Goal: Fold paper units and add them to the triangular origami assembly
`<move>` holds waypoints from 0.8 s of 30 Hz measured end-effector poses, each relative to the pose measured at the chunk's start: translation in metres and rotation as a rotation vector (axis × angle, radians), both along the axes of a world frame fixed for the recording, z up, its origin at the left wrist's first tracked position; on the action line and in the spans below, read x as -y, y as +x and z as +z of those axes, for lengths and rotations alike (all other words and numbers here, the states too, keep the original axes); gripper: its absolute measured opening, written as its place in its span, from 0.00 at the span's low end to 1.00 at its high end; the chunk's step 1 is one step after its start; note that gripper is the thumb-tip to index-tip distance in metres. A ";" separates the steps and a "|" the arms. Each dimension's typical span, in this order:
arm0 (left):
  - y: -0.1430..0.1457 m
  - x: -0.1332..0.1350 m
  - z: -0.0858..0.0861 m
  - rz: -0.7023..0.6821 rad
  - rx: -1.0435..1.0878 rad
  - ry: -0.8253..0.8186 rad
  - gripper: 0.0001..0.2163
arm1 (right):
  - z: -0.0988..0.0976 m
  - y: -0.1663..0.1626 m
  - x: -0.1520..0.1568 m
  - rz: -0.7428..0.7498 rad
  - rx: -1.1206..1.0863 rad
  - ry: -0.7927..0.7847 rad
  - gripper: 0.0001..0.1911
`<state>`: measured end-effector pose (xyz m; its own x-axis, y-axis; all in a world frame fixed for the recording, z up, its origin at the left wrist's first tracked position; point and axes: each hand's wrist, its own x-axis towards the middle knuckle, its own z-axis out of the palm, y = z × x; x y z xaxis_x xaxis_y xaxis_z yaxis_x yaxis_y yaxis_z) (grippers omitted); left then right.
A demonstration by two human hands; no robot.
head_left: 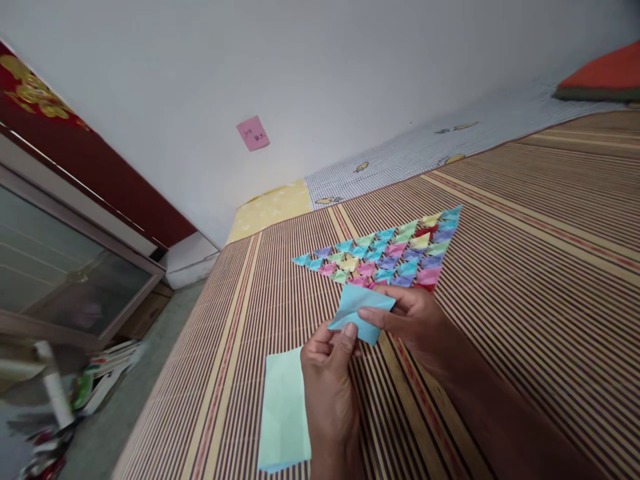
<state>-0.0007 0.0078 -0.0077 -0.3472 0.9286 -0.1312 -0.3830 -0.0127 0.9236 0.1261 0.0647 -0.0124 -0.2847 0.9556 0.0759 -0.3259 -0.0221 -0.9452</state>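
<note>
Between my two hands is a small sheet of light blue paper point(360, 303) with creases in it. My left hand point(333, 373) pinches its lower left edge, thumb on top. My right hand point(407, 317) grips the right side, its thumb lying across the sheet and the other fingers partly hidden behind. Just beyond my hands, small folded paper pieces point(387, 250) in many colours lie in a triangular arrangement; my hands hide part of its near edge. Left of my left wrist lies a stack of pale green paper point(285, 407), with a blue sheet showing beneath.
A striped bamboo mat point(240, 387) covers the bed. A yellow cloth point(270, 212) and a patterned cloth point(380, 157) run along the wall. A pink note point(253, 133) is stuck there. Left of the bed are a glass-panelled door point(60, 260) and floor clutter. An orange cushion-like item point(603, 73) lies far right.
</note>
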 end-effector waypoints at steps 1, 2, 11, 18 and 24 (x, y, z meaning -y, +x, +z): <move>0.000 0.000 0.000 0.003 -0.001 -0.002 0.12 | -0.001 -0.001 0.000 -0.010 0.001 -0.008 0.15; 0.001 0.000 0.001 0.008 -0.001 -0.004 0.13 | -0.002 -0.001 0.000 -0.024 0.007 -0.005 0.14; -0.003 -0.002 0.004 0.025 0.087 0.034 0.13 | -0.001 -0.006 0.003 -0.060 0.013 -0.003 0.13; -0.012 -0.007 0.000 -0.032 0.176 0.021 0.12 | -0.013 -0.011 -0.004 -0.053 0.055 -0.093 0.17; -0.014 -0.011 -0.004 -0.017 0.186 -0.038 0.13 | -0.014 -0.015 -0.002 -0.024 0.048 -0.090 0.15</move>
